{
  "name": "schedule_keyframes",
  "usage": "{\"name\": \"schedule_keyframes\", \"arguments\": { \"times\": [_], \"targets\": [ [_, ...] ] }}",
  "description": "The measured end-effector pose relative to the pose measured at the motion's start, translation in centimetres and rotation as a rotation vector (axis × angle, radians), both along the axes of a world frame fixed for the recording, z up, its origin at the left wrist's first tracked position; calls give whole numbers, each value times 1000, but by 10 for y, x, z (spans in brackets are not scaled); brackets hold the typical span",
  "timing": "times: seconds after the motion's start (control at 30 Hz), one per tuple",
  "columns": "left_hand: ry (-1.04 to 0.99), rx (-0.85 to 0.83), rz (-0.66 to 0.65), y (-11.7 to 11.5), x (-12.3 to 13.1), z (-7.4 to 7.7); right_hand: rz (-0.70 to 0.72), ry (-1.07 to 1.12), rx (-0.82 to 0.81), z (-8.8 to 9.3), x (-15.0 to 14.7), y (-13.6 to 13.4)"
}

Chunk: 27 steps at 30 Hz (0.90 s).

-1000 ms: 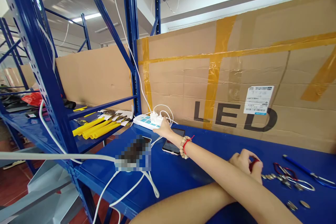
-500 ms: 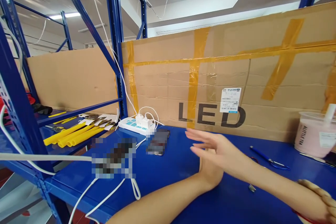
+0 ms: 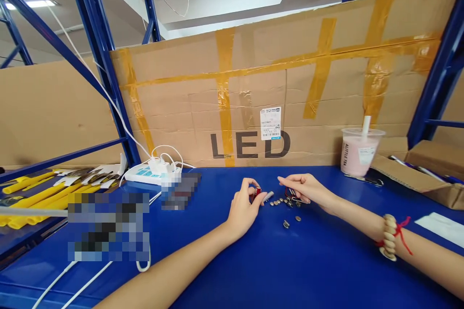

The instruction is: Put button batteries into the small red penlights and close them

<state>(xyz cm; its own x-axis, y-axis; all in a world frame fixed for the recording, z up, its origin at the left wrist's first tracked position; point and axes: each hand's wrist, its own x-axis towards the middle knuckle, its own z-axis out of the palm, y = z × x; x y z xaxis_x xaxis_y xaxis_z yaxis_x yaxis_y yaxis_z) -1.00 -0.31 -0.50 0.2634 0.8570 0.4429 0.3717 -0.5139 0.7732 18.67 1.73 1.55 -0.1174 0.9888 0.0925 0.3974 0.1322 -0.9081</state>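
Note:
My left hand (image 3: 243, 208) is closed, thumb and forefinger pinching a small red piece (image 3: 258, 191) whose kind I cannot make out. Just right of its thumb is a short silver-grey piece (image 3: 268, 197). Across a narrow gap my right hand (image 3: 307, 188) is closed, its fingers curled round a dark red and metal thing (image 3: 290, 194), mostly hidden by them. Several small round metal pieces (image 3: 277, 202) lie on the blue tabletop (image 3: 290, 265) between and below the hands. One metal piece (image 3: 286, 224) lies nearer to me.
A pink drink cup (image 3: 357, 152) with a straw stands at the back right, near an open cardboard box (image 3: 435, 169). On the left are a phone (image 3: 182, 190), a white power strip (image 3: 139, 175), cables and yellow-handled tools (image 3: 54, 200). A large cardboard panel (image 3: 181, 106) closes the back.
My hands were together, palms near each other with fingers stretched; now they are apart above the small metal pieces, each holding something. The view has turned right.

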Motion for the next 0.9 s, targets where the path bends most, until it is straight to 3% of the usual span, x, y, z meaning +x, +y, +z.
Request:
{"name": "schedule_keyframes", "arguments": {
  "times": [0.1, 0.2, 0.33, 0.43, 0.67, 0.9],
  "targets": [
    [-2, 4, -10, -2, 1, 2, 170, -165, 102, -1, 3, -19],
    [10, 27, -4, -5, 1, 4, 339, -352, 305, -1, 5, -37],
    [43, 69, 13, -8, 2, 7, 439, -574, 498, -4, 5, -47],
    [41, 103, -2, -9, 2, 7, 443, -661, 562, -6, 6, -48],
    [80, 113, -79, -4, 3, 4, 414, -644, 621, -10, 8, -40],
    [248, 346, -120, -11, 3, 5, 360, -663, 664, -12, 9, -40]
  ]
}}
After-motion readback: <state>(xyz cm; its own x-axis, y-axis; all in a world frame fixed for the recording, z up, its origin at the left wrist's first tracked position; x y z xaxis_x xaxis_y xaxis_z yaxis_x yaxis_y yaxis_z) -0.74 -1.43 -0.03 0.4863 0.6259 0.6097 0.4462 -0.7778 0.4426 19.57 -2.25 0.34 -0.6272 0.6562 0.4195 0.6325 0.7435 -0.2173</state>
